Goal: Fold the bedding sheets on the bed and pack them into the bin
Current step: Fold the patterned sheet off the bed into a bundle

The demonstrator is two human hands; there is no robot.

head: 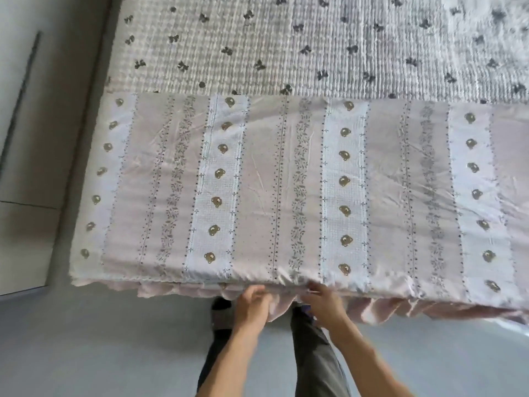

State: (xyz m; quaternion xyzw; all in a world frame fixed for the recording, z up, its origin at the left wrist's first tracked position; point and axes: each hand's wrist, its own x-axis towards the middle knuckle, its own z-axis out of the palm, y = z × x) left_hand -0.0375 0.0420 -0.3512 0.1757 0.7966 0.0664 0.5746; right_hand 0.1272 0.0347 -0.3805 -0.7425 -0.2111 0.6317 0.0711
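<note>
— Sheet (286, 190) first: we see it spread flat along the near edge of the bed (286, 47), thin creased cotton in pink and white stripes with small bear motifs, dotted lines and leafy bands.

— We read no label or writing on it. Beyond it lies a white waffle-textured cover (315, 32) with dark bows.

— Our hands sit close together at the near edge; left hand (252, 306) and right hand (325, 305) each pinch the hanging pink ruffle.

both hands (253, 303) (325, 303) low, fingers (259, 290) curled
</note>
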